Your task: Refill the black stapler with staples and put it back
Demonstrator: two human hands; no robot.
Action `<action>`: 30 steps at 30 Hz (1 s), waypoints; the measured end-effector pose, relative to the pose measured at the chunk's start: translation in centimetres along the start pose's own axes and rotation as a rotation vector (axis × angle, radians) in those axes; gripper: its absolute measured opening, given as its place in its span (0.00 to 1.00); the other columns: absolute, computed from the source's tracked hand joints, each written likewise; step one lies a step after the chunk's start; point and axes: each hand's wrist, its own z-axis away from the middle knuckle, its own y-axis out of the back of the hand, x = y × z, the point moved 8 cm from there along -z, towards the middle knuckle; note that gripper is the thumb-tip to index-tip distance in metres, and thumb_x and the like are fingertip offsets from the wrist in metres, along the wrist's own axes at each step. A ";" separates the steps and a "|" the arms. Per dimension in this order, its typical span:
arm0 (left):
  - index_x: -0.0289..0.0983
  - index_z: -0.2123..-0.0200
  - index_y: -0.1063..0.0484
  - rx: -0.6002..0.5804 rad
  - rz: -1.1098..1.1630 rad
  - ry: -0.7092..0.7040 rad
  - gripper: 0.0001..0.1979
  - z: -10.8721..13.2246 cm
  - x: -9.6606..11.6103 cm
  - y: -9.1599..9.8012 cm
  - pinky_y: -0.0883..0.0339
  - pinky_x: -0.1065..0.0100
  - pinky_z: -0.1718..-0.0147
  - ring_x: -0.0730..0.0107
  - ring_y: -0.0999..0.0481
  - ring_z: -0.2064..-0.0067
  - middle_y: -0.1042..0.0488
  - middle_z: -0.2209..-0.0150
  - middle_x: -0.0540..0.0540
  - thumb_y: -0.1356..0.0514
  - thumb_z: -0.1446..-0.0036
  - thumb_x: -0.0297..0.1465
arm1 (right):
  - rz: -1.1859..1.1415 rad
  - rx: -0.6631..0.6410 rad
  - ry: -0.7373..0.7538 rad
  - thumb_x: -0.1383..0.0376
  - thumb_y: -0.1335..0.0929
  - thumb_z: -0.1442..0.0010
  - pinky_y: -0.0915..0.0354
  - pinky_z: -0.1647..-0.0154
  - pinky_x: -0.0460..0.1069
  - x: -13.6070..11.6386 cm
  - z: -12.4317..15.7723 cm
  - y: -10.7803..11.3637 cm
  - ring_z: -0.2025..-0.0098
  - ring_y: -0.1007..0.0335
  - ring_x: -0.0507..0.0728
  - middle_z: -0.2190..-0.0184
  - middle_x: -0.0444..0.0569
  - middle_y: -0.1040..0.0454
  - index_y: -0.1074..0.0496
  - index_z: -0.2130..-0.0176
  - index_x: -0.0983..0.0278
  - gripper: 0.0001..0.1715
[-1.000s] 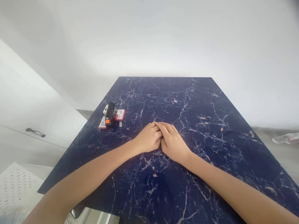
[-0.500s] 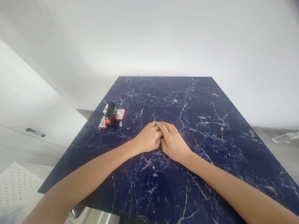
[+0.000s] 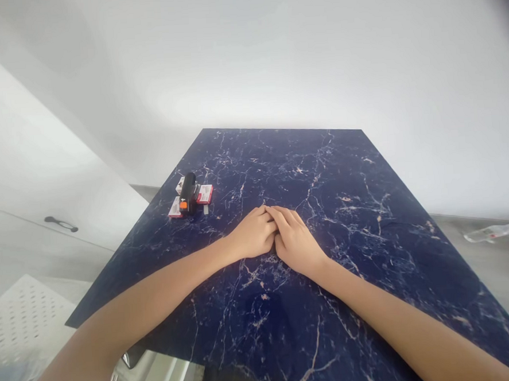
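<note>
My left hand (image 3: 256,232) and my right hand (image 3: 296,239) rest together on the blue marbled tabletop (image 3: 287,165). The fingers of my right hand lie stretched loosely across those of my left, and they cover its fingertips. Nothing shows in either hand; both look relaxed and open, though the space under the palms is hidden. Left of the hands, apart from them, lies a black stapler-like object (image 3: 189,189) with an orange end. Beside it are a red-and-white box (image 3: 205,194), a second such box (image 3: 175,207) and a small white box (image 3: 179,185).
A small grey piece (image 3: 206,209) lies near the boxes. White walls stand behind the table. At left are a dark handle (image 3: 61,224) on a white panel and a white perforated surface (image 3: 23,314). Clear plastic packaging (image 3: 494,233) lies beyond the right edge.
</note>
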 end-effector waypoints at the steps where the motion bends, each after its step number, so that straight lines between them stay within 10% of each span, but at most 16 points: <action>1: 0.34 0.57 0.18 -0.003 0.004 0.005 0.14 0.0 0.0 0.0 0.27 0.49 0.46 0.51 0.23 0.49 0.19 0.54 0.37 0.43 0.37 0.23 | 0.000 0.000 0.003 0.77 0.41 0.38 0.34 0.34 0.68 0.0 0.0 0.0 0.36 0.37 0.69 0.37 0.63 0.33 0.41 0.30 0.67 0.39; 5: 0.37 0.58 0.18 0.006 0.068 0.050 0.13 0.0 -0.3 1.5 0.27 0.52 0.50 0.55 0.23 0.50 0.17 0.56 0.42 0.43 0.37 0.22 | -0.007 0.003 0.013 0.78 0.41 0.39 0.34 0.34 0.69 -0.3 0.0 0.1 0.36 0.37 0.69 0.36 0.62 0.33 0.44 0.28 0.64 0.42; 8: 0.41 0.53 0.19 0.151 0.075 0.079 0.16 1.5 -1.8 6.0 0.28 0.52 0.47 0.59 0.22 0.48 0.16 0.53 0.47 0.44 0.36 0.22 | 0.012 0.008 0.003 0.77 0.40 0.39 0.34 0.34 0.67 -0.3 0.0 0.2 0.36 0.37 0.69 0.36 0.63 0.34 0.46 0.28 0.67 0.42; 14: 0.43 0.53 0.20 0.522 -0.225 0.537 0.11 10.5 -12.5 16.2 0.33 0.46 0.39 0.54 0.21 0.45 0.17 0.50 0.45 0.42 0.33 0.32 | 0.049 -0.039 -0.006 0.74 0.41 0.34 0.35 0.34 0.68 -0.4 -0.1 -0.2 0.35 0.36 0.70 0.35 0.65 0.35 0.42 0.30 0.68 0.35; 20: 0.41 0.29 0.38 0.259 0.033 0.808 0.35 16.3 -21.2 12.8 0.52 0.41 0.26 0.46 0.47 0.24 0.42 0.26 0.39 0.46 0.32 0.53 | 0.032 -0.030 -0.014 0.73 0.41 0.33 0.34 0.35 0.70 -0.4 -0.1 -0.1 0.35 0.35 0.70 0.35 0.63 0.35 0.43 0.29 0.63 0.35; 30: 0.38 0.26 0.44 0.122 0.107 0.724 0.41 13.6 -19.1 10.8 0.54 0.38 0.27 0.40 0.54 0.22 0.46 0.24 0.36 0.37 0.39 0.41 | 0.069 -0.044 -0.013 0.73 0.40 0.33 0.35 0.34 0.69 -0.3 0.0 -0.3 0.34 0.36 0.71 0.35 0.65 0.35 0.41 0.31 0.67 0.33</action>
